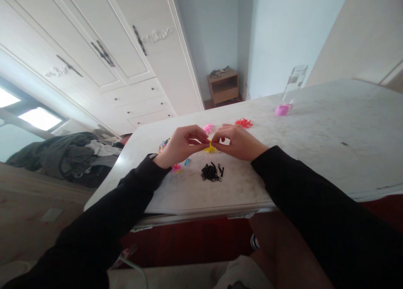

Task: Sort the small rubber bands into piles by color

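Both hands meet above a white table, fingertips almost touching. My left hand (185,142) is closed in a pinch, and so is my right hand (234,140); anything between the fingertips is too small to make out. Just under them lies a pile of yellow rubber bands (210,148), partly covered by the fingers. Nearer to me is a heap of black rubber bands (210,172). Pink bands (208,128) and red bands (243,123) lie beyond the hands. By my left wrist are mixed coloured bands (163,145), partly hidden, a blue band (187,162) and some pink ones (176,168).
A clear glass bottle (294,84) stands at the far right of the table (317,154), with a pink object (282,110) at its base. Clothes (69,154) are heaped to the left. Behind are a white wardrobe (132,92) and a small wooden nightstand (224,87).
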Demonstrator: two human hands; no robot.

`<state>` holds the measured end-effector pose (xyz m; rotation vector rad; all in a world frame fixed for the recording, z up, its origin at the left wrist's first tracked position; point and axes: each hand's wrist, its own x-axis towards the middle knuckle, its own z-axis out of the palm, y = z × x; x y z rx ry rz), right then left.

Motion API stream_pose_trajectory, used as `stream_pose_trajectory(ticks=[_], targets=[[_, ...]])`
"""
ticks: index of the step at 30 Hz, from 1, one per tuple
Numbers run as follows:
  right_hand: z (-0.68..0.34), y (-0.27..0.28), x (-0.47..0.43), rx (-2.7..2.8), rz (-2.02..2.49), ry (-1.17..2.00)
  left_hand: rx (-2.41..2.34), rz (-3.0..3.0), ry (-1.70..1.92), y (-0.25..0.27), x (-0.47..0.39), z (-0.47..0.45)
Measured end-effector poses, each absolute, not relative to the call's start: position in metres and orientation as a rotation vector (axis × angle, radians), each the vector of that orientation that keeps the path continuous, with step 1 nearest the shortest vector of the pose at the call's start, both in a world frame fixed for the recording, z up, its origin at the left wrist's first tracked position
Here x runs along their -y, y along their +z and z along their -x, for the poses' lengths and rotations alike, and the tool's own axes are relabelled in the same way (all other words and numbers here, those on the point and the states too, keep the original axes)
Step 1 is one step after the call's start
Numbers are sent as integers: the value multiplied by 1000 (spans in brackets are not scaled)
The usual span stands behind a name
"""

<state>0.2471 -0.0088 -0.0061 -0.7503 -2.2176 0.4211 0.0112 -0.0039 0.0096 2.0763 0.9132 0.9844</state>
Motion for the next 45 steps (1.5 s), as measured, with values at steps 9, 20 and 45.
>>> stream_pose_trajectory(ticks=[9, 20, 45], targets=[[-247, -9, 7, 2229, 945, 310, -978, -1933, 1053, 13, 0, -10], [-247, -3, 10, 2288, 953, 157, -994, -1626, 944, 12, 0, -10], [-291, -4, -21, 1743, 1263, 40, -1004, -1809, 1086, 6, -6, -10]])
